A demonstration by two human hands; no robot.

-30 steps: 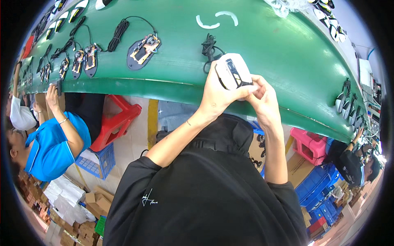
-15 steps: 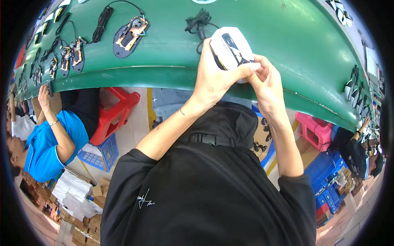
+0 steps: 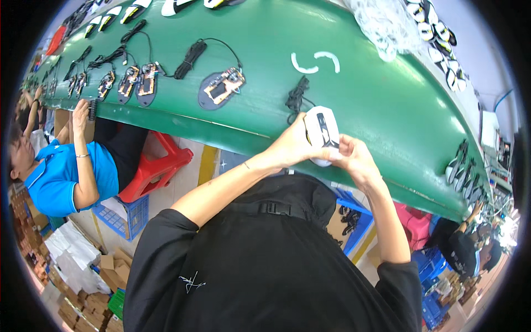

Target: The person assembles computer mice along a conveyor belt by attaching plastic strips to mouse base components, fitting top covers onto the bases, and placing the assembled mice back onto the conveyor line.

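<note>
A white computer mouse (image 3: 330, 118) with a black middle strip and a yellow accent is held over the near side of a green work surface (image 3: 381, 105). My left hand (image 3: 291, 143) is wrapped round its left side, the thumb lying across the near end. At that same end, the bent fingers of my right hand (image 3: 355, 157) grip the mouse's lower right edge; its fingertips are partly hidden. A bundled black cable (image 3: 297, 98) lies just beyond and leads to the mouse.
To the left lies an opened mouse base (image 3: 220, 88) with bare circuit board and coiled cable; several more stretch beyond. Two white curved strips (image 3: 305, 65) and a clear plastic bag (image 3: 381, 25) lie farther off. A co-worker in a blue shirt (image 3: 83, 182) sits at left, another person (image 3: 459, 243) at right.
The view has tilted, so the surface, mouse and hands sit lower in the picture, and the white strips and plastic bag have come into sight. Both hands keep their hold on the mouse.
</note>
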